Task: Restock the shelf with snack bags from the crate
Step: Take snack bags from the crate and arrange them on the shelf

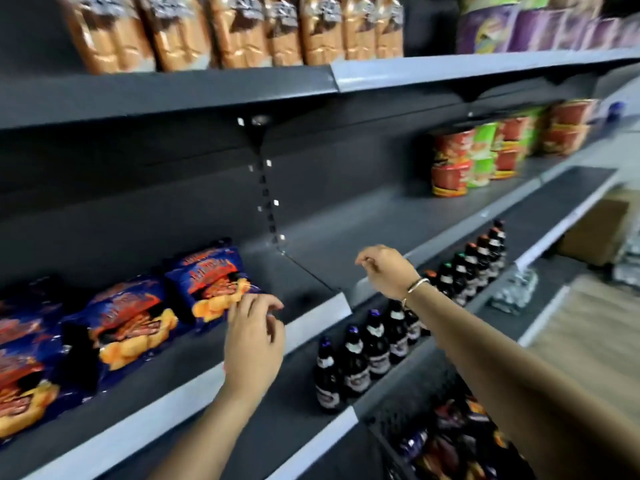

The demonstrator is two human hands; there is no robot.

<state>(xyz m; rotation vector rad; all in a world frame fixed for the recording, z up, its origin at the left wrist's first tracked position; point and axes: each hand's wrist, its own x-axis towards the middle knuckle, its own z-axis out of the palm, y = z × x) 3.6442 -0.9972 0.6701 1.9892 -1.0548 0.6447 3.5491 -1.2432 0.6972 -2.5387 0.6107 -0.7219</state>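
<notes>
Blue snack bag (211, 282) lies at left hand's (254, 344) loose fingertips; right hand (388, 270) empty, relaxed.

Left hand (254, 344) hovers over the shelf (304, 323) edge, fingers loosely curled, holding nothing; blue snack bags (207, 282) lie just beyond and left of it; right hand (388, 271) raised further right, empty; dark bottles (374, 344) stand below it; crate (429, 393) beneath the right forearm.

— The snack bags (211, 282)?
— Dark blue, with red-orange lettering and yellow puffs printed on them.
— The shelf (194, 344)?
— Dark grey (its front edge pale grey).
— The bottles (377, 344)?
— Near black, with white-and-red labels.
</notes>
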